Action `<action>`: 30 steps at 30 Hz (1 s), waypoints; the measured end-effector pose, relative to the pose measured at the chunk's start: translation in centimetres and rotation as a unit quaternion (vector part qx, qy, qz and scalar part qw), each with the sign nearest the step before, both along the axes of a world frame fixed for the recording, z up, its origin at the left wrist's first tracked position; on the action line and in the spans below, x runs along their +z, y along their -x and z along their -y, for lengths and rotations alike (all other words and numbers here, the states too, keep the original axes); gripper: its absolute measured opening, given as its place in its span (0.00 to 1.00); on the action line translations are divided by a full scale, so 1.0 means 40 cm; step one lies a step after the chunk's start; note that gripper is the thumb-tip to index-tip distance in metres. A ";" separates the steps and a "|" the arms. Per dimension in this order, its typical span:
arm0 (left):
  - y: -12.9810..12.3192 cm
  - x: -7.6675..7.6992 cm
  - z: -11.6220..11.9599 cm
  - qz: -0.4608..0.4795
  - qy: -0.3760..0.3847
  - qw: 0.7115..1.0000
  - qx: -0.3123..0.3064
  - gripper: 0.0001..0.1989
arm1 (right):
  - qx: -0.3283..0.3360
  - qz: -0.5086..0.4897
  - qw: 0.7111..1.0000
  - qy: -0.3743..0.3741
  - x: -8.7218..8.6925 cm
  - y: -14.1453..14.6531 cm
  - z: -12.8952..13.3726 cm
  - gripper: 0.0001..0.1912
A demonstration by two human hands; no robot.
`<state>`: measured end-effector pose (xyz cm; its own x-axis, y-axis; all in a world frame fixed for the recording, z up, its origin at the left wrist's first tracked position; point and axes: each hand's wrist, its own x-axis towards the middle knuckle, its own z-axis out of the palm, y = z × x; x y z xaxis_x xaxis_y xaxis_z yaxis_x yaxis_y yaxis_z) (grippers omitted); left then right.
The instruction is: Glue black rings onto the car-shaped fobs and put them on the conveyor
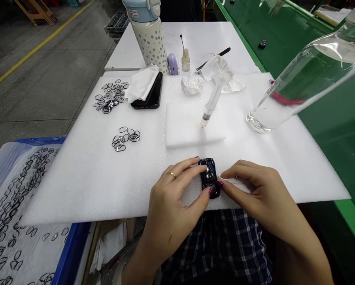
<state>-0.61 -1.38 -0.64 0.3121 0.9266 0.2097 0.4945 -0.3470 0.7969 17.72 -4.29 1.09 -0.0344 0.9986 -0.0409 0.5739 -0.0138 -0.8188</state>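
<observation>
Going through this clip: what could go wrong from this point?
The small glossy black part is held only by the fingertips of the left hand and right hand, near the front edge of the foam sheet, so a slip could drop it off the sheet. The syringe rests untended with its tip on the foam block, so it might roll or smear. The white wipe could leave fibres on the part.

No words, numbers or brands can be read anywhere. The dotted drink bottle (150, 39) has faint marks near its pale blue top, too small to tell.
</observation>
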 end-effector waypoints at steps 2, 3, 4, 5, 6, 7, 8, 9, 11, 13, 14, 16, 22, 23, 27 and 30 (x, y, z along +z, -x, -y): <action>0.000 -0.001 0.000 0.001 0.002 1.000 -0.001 0.16 | -0.002 0.003 1.000 -0.001 0.001 0.001 0.000 0.05; 0.000 -0.001 0.000 0.001 0.003 1.000 -0.002 0.16 | -0.002 0.005 1.000 -0.002 0.001 0.001 0.000 0.06; 0.000 -0.001 0.000 0.002 0.002 1.000 -0.003 0.16 | -0.003 0.007 1.000 -0.002 0.002 0.002 -0.001 0.06; 0.001 0.000 0.000 0.003 0.003 1.000 -0.002 0.16 | -0.002 0.009 1.000 -0.002 0.002 0.002 -0.001 0.06; 0.001 0.000 0.000 0.003 0.004 1.000 -0.002 0.16 | -0.002 0.010 1.000 -0.002 0.002 0.002 -0.001 0.06; 0.002 0.001 -0.001 0.004 0.005 1.000 -0.001 0.16 | -0.002 0.010 1.000 -0.001 0.003 0.002 -0.002 0.06; 0.002 0.002 -0.001 0.005 0.006 1.000 -0.002 0.16 | -0.002 0.010 1.000 -0.002 0.003 0.003 -0.002 0.06; 0.002 0.003 -0.002 0.005 0.008 1.000 -0.002 0.16 | -0.002 0.010 1.000 -0.002 0.003 0.003 -0.002 0.06; 0.001 0.004 -0.004 0.005 0.014 1.000 -0.001 0.15 | -0.006 0.012 1.000 -0.004 0.004 0.006 -0.001 0.06; 0.000 0.005 -0.006 0.006 0.020 1.000 0.000 0.15 | -0.012 0.011 1.000 -0.002 0.005 0.009 -0.001 0.06; -0.001 0.005 -0.007 0.006 0.022 1.000 0.000 0.16 | -0.015 0.010 1.000 0.001 0.005 0.010 -0.001 0.06; -0.001 0.006 -0.009 0.008 0.027 1.000 -0.002 0.16 | -0.021 0.009 1.000 0.007 0.005 0.011 -0.001 0.06; 0.003 0.011 -0.011 0.009 0.041 0.999 -0.011 0.16 | -0.016 -0.002 1.000 0.013 0.004 0.004 -0.002 0.07; 0.002 0.012 -0.010 0.010 0.041 0.999 -0.010 0.16 | -0.018 -0.006 1.000 0.014 0.004 0.003 -0.001 0.07; -0.008 0.011 -0.005 0.004 0.029 1.000 0.003 0.14 | -0.025 -0.003 1.000 0.016 0.002 0.002 0.002 0.07; -0.017 0.008 -0.001 -0.012 0.009 1.000 0.014 0.14 | -0.023 0.003 1.000 0.012 0.001 0.005 0.001 0.07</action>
